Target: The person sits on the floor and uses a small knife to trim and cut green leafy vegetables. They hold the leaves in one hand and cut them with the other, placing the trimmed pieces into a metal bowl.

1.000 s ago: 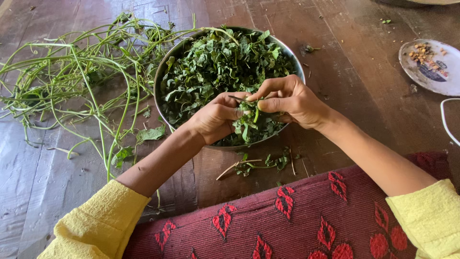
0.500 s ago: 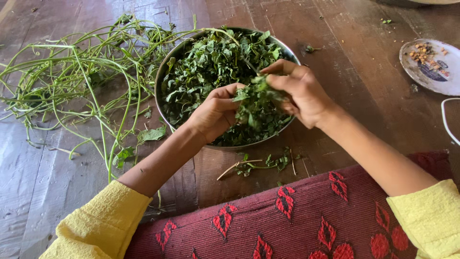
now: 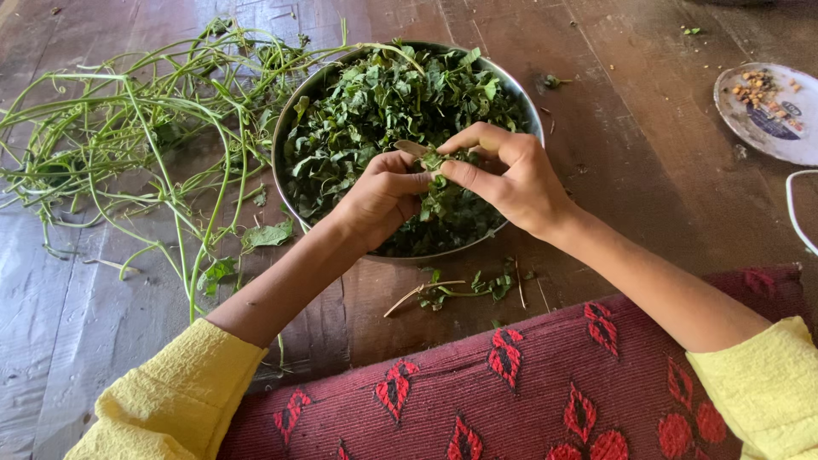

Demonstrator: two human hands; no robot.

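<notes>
Head view, looking down at a wooden tabletop. The left hand and right hand meet over a round steel bowl heaped with picked green leaves. Both grips are clenched on one small leafy sprig, held just above the heap near the bowl's near side, thumb and forefinger of each hand pinching it. The sprig looks light, soft and easily torn; the stem end should bear a pinch better than the leaf blades. Stripped green stems lie spread to the left of the bowl, a small round plate of crumbs well apart at right, a red patterned cloth nearest the viewer
</notes>
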